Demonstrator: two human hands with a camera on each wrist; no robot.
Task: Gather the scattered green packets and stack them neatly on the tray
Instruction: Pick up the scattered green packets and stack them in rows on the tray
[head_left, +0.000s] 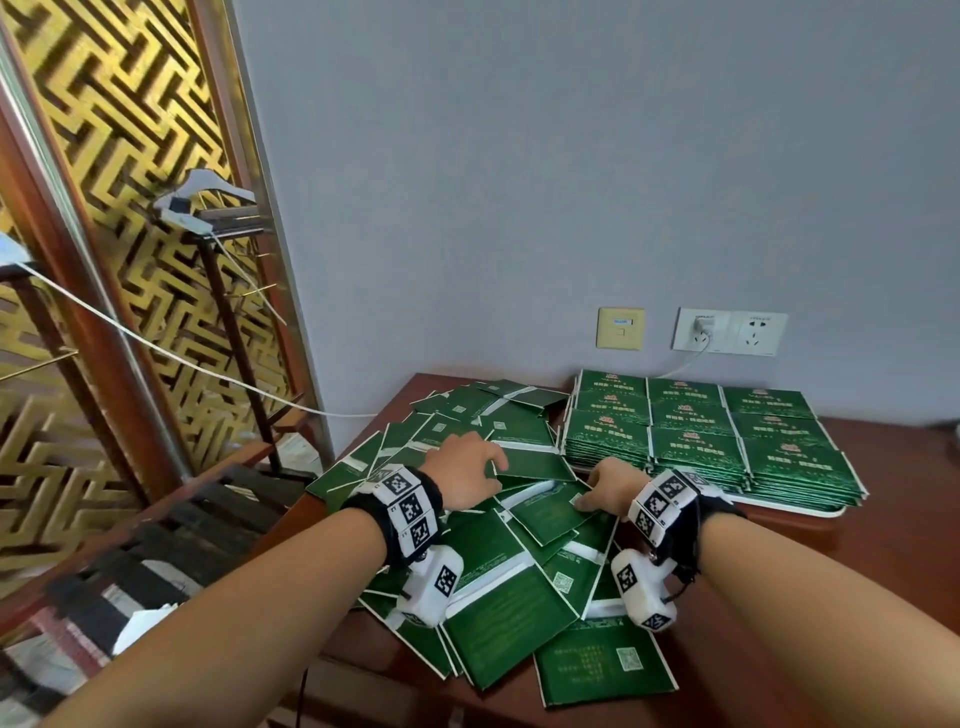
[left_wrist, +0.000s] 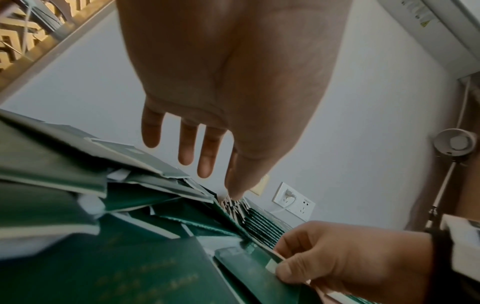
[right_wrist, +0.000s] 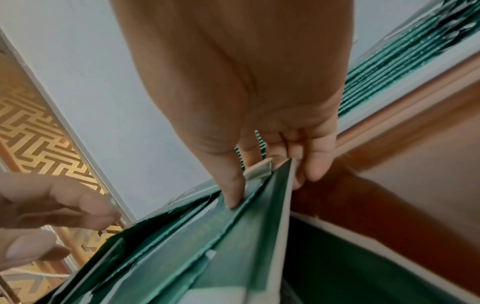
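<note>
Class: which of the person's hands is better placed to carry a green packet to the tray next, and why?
Probably the right hand: it already pinches a flat green foil packet and is nearer the white tray. The left hand hovers open.

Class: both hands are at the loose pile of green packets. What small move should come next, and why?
Probably lift the packet that the right hand pinches clear of the pile: the left hand hovers open above it, and the neat stacks on the tray sit just beyond.
</note>
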